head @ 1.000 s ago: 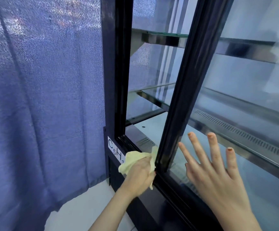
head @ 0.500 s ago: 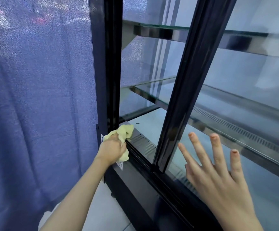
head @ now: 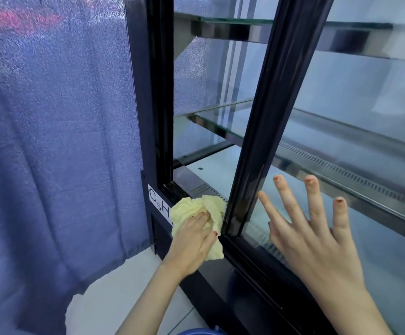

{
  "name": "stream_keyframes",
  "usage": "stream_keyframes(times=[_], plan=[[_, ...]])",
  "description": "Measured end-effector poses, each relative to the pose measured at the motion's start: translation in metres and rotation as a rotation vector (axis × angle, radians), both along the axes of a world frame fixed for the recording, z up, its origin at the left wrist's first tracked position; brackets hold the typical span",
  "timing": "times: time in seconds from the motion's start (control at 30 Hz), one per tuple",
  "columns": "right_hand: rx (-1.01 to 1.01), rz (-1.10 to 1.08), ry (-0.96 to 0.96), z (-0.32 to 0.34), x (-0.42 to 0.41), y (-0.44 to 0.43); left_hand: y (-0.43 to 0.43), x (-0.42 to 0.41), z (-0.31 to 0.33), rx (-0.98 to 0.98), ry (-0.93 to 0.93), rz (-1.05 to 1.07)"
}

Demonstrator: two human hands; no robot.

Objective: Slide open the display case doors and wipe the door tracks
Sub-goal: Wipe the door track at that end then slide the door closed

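Note:
A black-framed display case has its sliding glass door [head: 356, 122] pushed partly to the right, leaving an opening at the left. My left hand [head: 193, 240] holds a crumpled yellow cloth [head: 198, 209] against the bottom door track [head: 175, 189], right beside the lower corner of the door's black frame [head: 266, 117]. My right hand [head: 317, 235] lies flat on the door's glass with its fingers spread. The stretch of track under the cloth is hidden.
A blue curtain [head: 56, 141] hangs at the left of the case. Glass shelves [head: 223, 122] and a vented metal floor [head: 206, 188] show inside. A white label [head: 158, 201] sits on the case's lower left corner. White floor tiles [head: 114, 301] lie below; a blue rim [head: 196, 331] shows at the bottom edge.
My left hand slid the cloth along the track to the left corner, then back right to the door frame's base. My right hand stayed flat on the glass.

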State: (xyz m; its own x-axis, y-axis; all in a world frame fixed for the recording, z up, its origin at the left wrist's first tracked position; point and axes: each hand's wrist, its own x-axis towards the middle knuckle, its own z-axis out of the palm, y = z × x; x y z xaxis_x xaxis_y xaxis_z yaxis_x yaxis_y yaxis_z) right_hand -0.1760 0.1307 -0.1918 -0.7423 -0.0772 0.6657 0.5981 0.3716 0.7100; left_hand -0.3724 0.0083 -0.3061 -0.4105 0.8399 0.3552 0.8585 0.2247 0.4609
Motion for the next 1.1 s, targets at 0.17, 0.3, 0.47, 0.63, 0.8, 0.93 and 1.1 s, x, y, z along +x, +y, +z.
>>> stream_keyframes(times=[0.17, 0.3, 0.47, 0.63, 0.8, 0.93, 1.1], plan=[[-0.004, 0.011, 0.0, -0.001, 0.0, 0.0, 0.0, 0.0, 0.02, 0.351, -0.118, 0.26], [-0.005, 0.007, -0.005, -0.001, 0.0, 0.0, 0.022, -0.016, 0.013, 0.067, 0.079, 0.182], [0.001, -0.005, -0.004, -0.002, -0.001, 0.0, 0.021, -0.02, -0.003, -0.057, 0.161, 0.069], [0.002, -0.013, -0.006, -0.002, 0.001, 0.0, 0.001, -0.035, -0.027, 0.031, 0.276, -0.077], [-0.006, -0.007, -0.005, -0.001, 0.001, 0.0, 0.005, -0.045, -0.028, 0.16, 0.235, -0.103], [-0.002, -0.004, 0.002, -0.001, 0.001, -0.001, 0.015, -0.046, -0.018, 0.327, 0.051, 0.071], [0.001, -0.006, -0.002, -0.001, 0.001, 0.0, 0.026, -0.053, 0.003, 0.225, -0.098, 0.156]])
